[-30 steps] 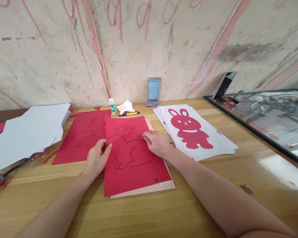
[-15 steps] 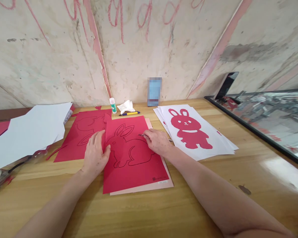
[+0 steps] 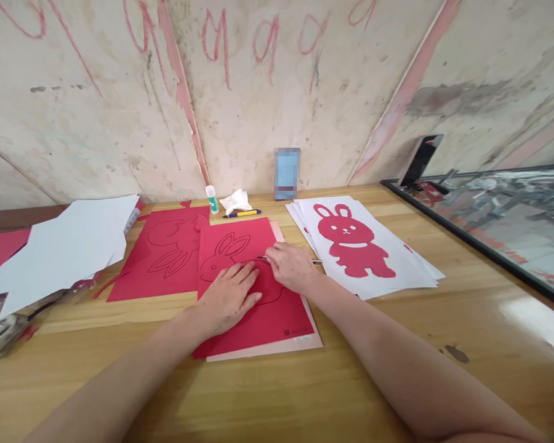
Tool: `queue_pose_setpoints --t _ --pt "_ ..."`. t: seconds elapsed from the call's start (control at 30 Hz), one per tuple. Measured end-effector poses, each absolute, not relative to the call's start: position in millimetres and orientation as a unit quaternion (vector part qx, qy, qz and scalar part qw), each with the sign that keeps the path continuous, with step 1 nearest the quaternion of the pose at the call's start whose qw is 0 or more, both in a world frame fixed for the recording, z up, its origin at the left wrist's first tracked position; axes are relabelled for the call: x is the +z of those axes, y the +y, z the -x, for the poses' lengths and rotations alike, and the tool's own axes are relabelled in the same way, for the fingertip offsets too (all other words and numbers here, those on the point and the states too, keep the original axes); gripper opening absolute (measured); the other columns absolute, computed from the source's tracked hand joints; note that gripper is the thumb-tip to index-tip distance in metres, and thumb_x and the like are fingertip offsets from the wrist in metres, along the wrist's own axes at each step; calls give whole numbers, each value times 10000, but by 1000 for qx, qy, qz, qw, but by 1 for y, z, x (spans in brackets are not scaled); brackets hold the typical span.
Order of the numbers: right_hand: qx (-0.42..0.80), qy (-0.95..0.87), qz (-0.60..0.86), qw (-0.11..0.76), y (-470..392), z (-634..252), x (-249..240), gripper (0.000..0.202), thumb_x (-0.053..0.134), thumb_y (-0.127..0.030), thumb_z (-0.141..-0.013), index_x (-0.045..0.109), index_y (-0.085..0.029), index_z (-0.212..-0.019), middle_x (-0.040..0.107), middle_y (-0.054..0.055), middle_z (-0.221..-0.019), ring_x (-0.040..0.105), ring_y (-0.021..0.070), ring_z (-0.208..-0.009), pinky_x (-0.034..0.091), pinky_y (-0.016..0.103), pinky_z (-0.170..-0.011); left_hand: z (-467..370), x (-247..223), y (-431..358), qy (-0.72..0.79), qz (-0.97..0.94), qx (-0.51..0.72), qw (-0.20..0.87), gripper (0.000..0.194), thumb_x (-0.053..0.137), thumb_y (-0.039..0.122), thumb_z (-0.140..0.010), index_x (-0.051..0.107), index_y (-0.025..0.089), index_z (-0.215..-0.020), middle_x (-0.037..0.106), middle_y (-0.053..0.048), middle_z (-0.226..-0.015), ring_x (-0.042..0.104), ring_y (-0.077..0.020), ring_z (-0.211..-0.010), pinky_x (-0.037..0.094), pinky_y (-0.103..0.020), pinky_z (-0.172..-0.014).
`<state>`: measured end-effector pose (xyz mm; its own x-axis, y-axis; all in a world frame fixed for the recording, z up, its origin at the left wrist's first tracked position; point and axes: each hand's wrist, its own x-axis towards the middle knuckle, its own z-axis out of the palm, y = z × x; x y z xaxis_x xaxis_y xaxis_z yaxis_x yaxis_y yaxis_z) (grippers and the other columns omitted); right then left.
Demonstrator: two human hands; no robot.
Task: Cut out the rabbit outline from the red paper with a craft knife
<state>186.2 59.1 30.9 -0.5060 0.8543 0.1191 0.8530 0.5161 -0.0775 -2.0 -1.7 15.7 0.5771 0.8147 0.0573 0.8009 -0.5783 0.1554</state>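
Observation:
A red sheet [image 3: 258,326] printed with a black rabbit outline lies on a pale pink board [image 3: 314,341] that shows along its right and lower edges. My left hand [image 3: 228,298] rests flat on this sheet, fingers stretched, covering part of the rabbit's front. Closed round a slim craft knife [image 3: 317,262], my right hand [image 3: 290,266] leans on the sheet's right side. The knife's tip is close to the line of the rabbit's back. Under the left edge of this sheet, a second red sheet [image 3: 166,271] with a rabbit outline lies turned round.
White sheets [image 3: 364,258] on the right carry a red cut-out rabbit [image 3: 346,231]. A glue stick [image 3: 212,200], a crumpled tissue [image 3: 236,201] and a pen [image 3: 242,213] sit behind. A phone [image 3: 287,175] leans on the wall. White paper [image 3: 69,246] is stacked left; a black-framed glass panel [image 3: 503,240] lies right.
My left hand has moved right from the sheet's left edge onto the rabbit drawing. My right hand stays near the rabbit's back, still holding the craft knife, with only a slight shift.

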Motion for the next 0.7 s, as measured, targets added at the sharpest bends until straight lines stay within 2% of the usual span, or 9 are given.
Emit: queue_pose_setpoints --t 0.13,0.7 --pt "-10 -871 488 63 58 -186 32 275 354 -216 -899 628 -189 -884 636 76 -880 566 182 -820 326 287 -625 -4 11 0 456 -886 76 30 503 281 456 -965 420 173 -1358 427 -97 -1413 379 -294 -1260 352 -478 -980" --pt "-41 -870 486 76 58 -184 19 236 396 -191 -882 618 -182 -802 624 48 -812 556 156 -774 297 277 -607 -4 4 0 433 -897 83 -15 484 298 409 -972 434 116 -1333 432 -107 -1406 369 -274 -1254 339 -438 -967"
